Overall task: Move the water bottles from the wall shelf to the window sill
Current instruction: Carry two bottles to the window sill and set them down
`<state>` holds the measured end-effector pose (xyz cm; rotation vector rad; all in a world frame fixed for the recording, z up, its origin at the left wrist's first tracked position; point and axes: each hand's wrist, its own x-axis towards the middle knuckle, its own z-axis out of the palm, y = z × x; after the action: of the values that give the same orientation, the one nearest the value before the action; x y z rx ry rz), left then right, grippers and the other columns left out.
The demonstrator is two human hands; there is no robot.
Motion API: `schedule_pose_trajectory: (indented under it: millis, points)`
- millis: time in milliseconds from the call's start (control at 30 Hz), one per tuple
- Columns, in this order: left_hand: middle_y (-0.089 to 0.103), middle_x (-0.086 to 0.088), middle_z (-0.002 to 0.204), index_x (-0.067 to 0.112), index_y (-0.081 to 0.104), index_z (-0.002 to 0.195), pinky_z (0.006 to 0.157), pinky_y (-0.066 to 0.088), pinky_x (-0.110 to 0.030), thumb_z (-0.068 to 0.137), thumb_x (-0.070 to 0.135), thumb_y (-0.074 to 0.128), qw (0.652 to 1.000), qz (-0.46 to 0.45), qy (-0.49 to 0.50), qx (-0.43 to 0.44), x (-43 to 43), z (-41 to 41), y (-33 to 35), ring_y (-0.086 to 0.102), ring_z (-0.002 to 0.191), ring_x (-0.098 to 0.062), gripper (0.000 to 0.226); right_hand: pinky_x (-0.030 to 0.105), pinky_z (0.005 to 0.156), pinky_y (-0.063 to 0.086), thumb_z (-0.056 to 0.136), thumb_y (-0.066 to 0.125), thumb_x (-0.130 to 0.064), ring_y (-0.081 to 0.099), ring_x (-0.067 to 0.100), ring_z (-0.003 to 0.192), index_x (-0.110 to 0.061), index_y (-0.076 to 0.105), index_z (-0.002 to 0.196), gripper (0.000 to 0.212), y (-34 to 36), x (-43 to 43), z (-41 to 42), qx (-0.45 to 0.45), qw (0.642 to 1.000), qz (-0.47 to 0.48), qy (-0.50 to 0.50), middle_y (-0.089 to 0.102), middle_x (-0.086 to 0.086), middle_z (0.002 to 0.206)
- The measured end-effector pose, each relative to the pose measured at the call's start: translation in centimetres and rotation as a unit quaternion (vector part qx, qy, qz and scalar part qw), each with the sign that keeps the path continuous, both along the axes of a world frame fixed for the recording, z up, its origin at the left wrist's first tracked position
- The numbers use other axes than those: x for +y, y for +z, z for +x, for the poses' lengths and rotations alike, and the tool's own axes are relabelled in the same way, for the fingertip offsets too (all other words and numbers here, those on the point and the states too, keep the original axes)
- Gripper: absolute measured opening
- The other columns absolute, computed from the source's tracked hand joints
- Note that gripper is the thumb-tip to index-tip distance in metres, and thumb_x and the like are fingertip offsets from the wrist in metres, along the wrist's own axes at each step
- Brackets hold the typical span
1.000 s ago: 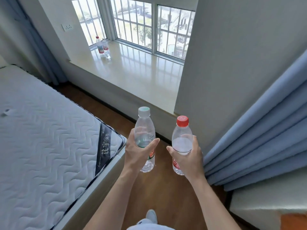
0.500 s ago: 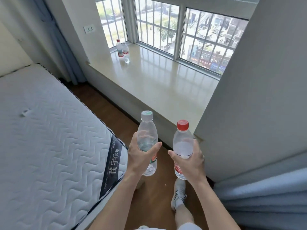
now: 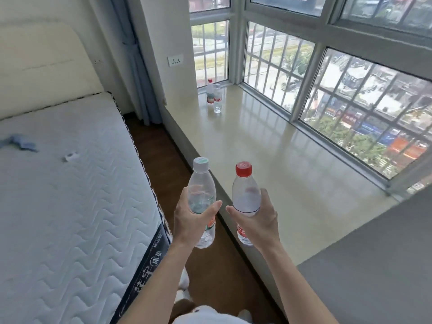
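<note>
Since the earlier frame the view has swung left and closer along the window sill (image 3: 268,160): the blue curtain on the right is gone from sight, the headboard has come in at the upper left, and the sill now runs right beside the two raised bottles.

The left hand (image 3: 195,218) is wrapped around the middle of the pale-capped bottle (image 3: 202,197), thumb across its front; the right hand (image 3: 259,220) is wrapped the same way around the red-capped bottle (image 3: 245,195). Both bottles stand upright, close together but not touching, held over the strip of floor between the mattress (image 3: 70,206) and the sill's edge. Two more bottles (image 3: 214,95) already stand at the sill's far end, near the window corner.

These look like thin clear plastic bottles, partly filled, so probably light and a little squashy (a hard squeeze would dent them). The mid-body grip suits them; the smooth walls and label could slip, so a firm wrap is wiser than pinching the cap. The glossy sill should take them flat on their bases.
</note>
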<state>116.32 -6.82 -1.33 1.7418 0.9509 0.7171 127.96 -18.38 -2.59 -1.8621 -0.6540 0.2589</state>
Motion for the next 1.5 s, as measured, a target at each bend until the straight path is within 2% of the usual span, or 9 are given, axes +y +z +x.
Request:
schedule_pose_trajectory:
  millis: [133, 233, 367, 500, 800, 933, 1033, 1233, 1500]
  points:
    - [0.056, 0.027, 0.098, 0.050, 0.044, 0.103, 0.066, 0.042, -0.002, 0.073, 0.043, 0.082, 0.999, 0.004, 0.048, 0.004, 2.6, 2.0, -0.3, 0.052, 0.097, 0.019, 0.049, 0.013, 0.061, 0.046, 0.069, 0.090, -0.035, 0.061, 0.001, 0.079, -0.025, 0.051, 0.100, 0.051, -0.5, 3.5, 3.2, 0.036, 0.999, -0.001, 0.034, 0.060, -0.014, 0.083]
    - [0.061, 0.026, 0.098, 0.049, 0.048, 0.104, 0.076, 0.047, -0.014, 0.066, 0.053, 0.079, 0.995, -0.006, 0.096, -0.004, 5.1, 2.3, -1.0, 0.058, 0.096, 0.008, 0.049, 0.017, 0.063, 0.047, 0.069, 0.090, -0.032, 0.062, 0.002, 0.076, -0.029, 0.051, 0.095, 0.047, -1.3, 6.3, 4.5, 0.076, 0.995, -0.001, 0.069, 0.062, -0.020, 0.081]
    - [0.059, 0.021, 0.107, 0.048, 0.048, 0.110, 0.082, 0.048, -0.018, 0.065, 0.055, 0.075, 0.989, -0.017, 0.144, -0.001, 8.5, 2.5, -1.9, 0.059, 0.102, -0.003, 0.054, 0.009, 0.062, 0.044, 0.069, 0.090, -0.031, 0.061, -0.001, 0.076, -0.031, 0.050, 0.092, 0.046, -2.1, 10.8, 5.4, 0.082, 0.990, -0.011, 0.117, 0.061, -0.023, 0.079]
    - [0.060, 0.013, 0.117, 0.040, 0.048, 0.124, 0.092, 0.051, -0.027, 0.064, 0.058, 0.074, 0.982, -0.025, 0.185, -0.003, 13.0, 4.0, -2.8, 0.058, 0.108, -0.011, 0.067, 0.009, 0.063, 0.045, 0.070, 0.090, -0.030, 0.061, 0.000, 0.080, -0.031, 0.050, 0.096, 0.048, -2.6, 16.1, 7.2, 0.074, 0.985, -0.018, 0.158, 0.060, -0.030, 0.083]
    - [0.061, 0.013, 0.114, 0.038, 0.050, 0.121, 0.091, 0.054, -0.032, 0.066, 0.052, 0.075, 0.975, -0.050, 0.213, -0.026, 30.1, 8.4, -2.5, 0.060, 0.107, -0.013, 0.062, 0.009, 0.065, 0.047, 0.069, 0.090, -0.033, 0.063, 0.001, 0.085, -0.034, 0.052, 0.101, 0.050, -2.3, 34.2, 12.3, 0.056, 0.981, -0.027, 0.184, 0.063, -0.014, 0.088]
    - [0.060, 0.026, 0.103, 0.053, 0.049, 0.107, 0.083, 0.051, -0.023, 0.067, 0.047, 0.077, 0.974, -0.056, 0.215, -0.037, 38.5, 9.7, -1.7, 0.059, 0.102, 0.000, 0.049, 0.006, 0.065, 0.045, 0.069, 0.090, -0.033, 0.062, -0.001, 0.085, -0.034, 0.051, 0.103, 0.051, -1.5, 42.9, 13.9, 0.052, 0.980, -0.026, 0.190, 0.063, -0.016, 0.090]
    - [0.057, 0.033, 0.102, 0.066, 0.045, 0.100, 0.082, 0.047, -0.019, 0.069, 0.046, 0.079, 0.974, -0.052, 0.216, -0.042, 43.6, 10.6, -1.5, 0.057, 0.103, 0.005, 0.050, 0.012, 0.067, 0.047, 0.069, 0.089, -0.034, 0.062, 0.001, 0.086, -0.036, 0.050, 0.101, 0.050, -1.1, 48.1, 15.0, 0.052, 0.980, -0.027, 0.190, 0.062, -0.016, 0.089]
    - [0.060, 0.024, 0.108, 0.057, 0.047, 0.107, 0.091, 0.052, -0.030, 0.065, 0.052, 0.077, 0.975, -0.041, 0.216, -0.034, 51.0, 12.3, -1.9, 0.059, 0.107, -0.004, 0.052, 0.030, 0.076, 0.054, 0.069, 0.089, -0.032, 0.064, 0.006, 0.088, -0.028, 0.054, 0.109, 0.053, -1.7, 55.3, 16.9, 0.059, 0.979, -0.027, 0.192, 0.062, -0.017, 0.093]
    - [0.058, 0.023, 0.109, 0.057, 0.046, 0.107, 0.092, 0.050, -0.029, 0.065, 0.052, 0.077, 0.973, -0.040, 0.227, -0.024, 60.4, 15.8, -2.6, 0.058, 0.107, -0.002, 0.052, 0.020, 0.071, 0.049, 0.071, 0.089, -0.029, 0.062, 0.002, 0.087, -0.027, 0.054, 0.108, 0.051, -2.4, 65.3, 20.7, 0.070, 0.976, -0.018, 0.206, 0.062, -0.015, 0.094]
